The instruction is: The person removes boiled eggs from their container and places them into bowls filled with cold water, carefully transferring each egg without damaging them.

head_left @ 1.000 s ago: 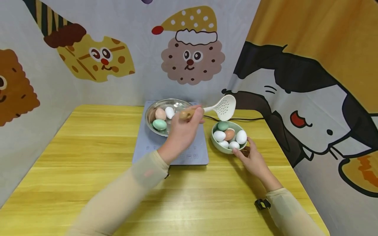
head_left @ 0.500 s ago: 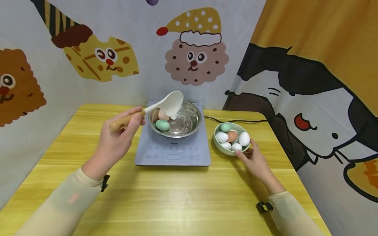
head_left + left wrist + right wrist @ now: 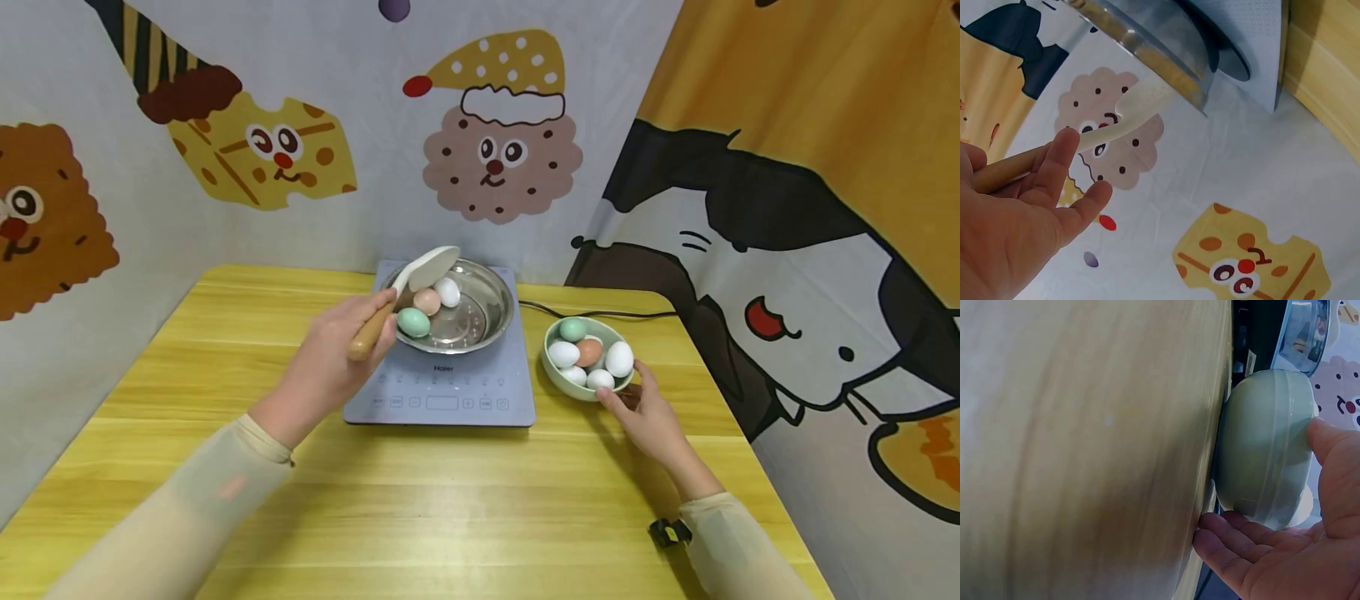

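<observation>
My left hand [image 3: 330, 358] grips the wooden handle of a white slotted spoon [image 3: 433, 268]. Its head tilts over the back left rim of a steel pan [image 3: 487, 304]. Inside the pan lie a green egg [image 3: 413, 322], a light brown egg [image 3: 427, 302] and a white egg [image 3: 447, 292]. At the right, my right hand [image 3: 656, 421] holds a pale green bowl [image 3: 564, 387] by its near right side, thumb at the rim and fingers against the wall. White eggs, a brown egg [image 3: 588, 352] and a green egg [image 3: 573, 329] fill the bowl.
The pan stands on a grey-blue induction cooker [image 3: 442, 392], its black cord [image 3: 630, 314] running right behind the bowl. A wooden table [image 3: 450, 508] carries everything. Cartoon-printed cloth [image 3: 300, 233] hangs close behind the table and along its right side.
The slotted spoon has swung left from above the bowl to the pan, then turned over and dropped toward its back left rim. The right hand keeps its hold on the bowl.
</observation>
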The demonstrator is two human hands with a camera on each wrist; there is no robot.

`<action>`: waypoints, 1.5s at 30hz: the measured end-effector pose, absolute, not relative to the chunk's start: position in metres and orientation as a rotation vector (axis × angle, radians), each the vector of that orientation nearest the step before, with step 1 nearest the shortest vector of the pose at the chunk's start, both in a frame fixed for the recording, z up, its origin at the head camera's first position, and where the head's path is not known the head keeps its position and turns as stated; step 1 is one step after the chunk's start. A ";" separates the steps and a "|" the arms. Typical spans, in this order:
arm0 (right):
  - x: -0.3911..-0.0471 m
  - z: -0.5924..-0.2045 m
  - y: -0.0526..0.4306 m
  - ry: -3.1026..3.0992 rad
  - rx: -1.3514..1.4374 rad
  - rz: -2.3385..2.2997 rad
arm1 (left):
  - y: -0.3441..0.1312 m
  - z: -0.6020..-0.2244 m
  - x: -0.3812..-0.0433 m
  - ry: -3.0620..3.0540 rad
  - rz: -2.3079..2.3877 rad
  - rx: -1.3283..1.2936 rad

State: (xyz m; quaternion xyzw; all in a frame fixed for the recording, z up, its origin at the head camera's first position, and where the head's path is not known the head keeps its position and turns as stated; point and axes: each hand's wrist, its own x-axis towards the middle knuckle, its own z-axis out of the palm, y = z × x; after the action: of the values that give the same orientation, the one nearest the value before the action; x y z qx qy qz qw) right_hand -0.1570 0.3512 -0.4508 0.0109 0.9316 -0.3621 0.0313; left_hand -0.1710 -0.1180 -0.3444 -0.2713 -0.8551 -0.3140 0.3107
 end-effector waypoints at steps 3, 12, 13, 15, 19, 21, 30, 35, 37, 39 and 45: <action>-0.157 -0.451 0.351 2.867 0.031 -1.118 | -0.112 -0.345 -0.174 -2.299 -0.844 -0.713; -0.157 -0.451 0.349 2.867 0.040 -1.113 | -0.097 -0.344 -0.178 -2.374 -0.997 -0.726; -0.157 -0.452 0.349 2.865 0.042 -1.112 | -0.095 -0.344 -0.178 -2.366 -1.002 -0.730; -0.157 -0.452 0.349 2.863 0.040 -1.112 | -0.093 -0.344 -0.175 -2.335 -1.017 -0.745; -0.158 -0.451 0.349 2.863 0.038 -1.108 | -0.087 -0.344 -0.168 -2.250 -1.055 -0.765; -0.158 -0.451 0.350 2.866 0.041 -1.109 | -0.084 -0.343 -0.163 -2.224 -1.087 -0.759; -0.159 -0.449 0.350 2.871 0.026 -1.112 | -0.081 -0.332 -0.140 -2.240 -1.287 -0.560; -0.158 -0.449 0.350 2.868 0.021 -1.115 | -0.088 -0.322 -0.139 -2.316 -1.511 -0.417; -0.158 -0.449 0.350 2.866 0.020 -1.118 | -0.090 -0.321 -0.142 -2.356 -1.482 -0.438; -0.158 -0.449 0.350 2.867 0.018 -1.117 | -0.090 -0.323 -0.144 -2.377 -1.411 -0.505; -0.156 -0.450 0.349 2.861 0.041 -1.122 | -0.079 -0.324 -0.147 -2.326 -1.318 -0.639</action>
State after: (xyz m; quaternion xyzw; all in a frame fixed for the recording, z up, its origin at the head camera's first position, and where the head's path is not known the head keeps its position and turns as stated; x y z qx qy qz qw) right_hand -0.1558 0.3491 -0.4498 0.0132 0.9304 -0.3648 0.0340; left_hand -0.1472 -0.0786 -0.3242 -0.2279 -0.8300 -0.4702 0.1953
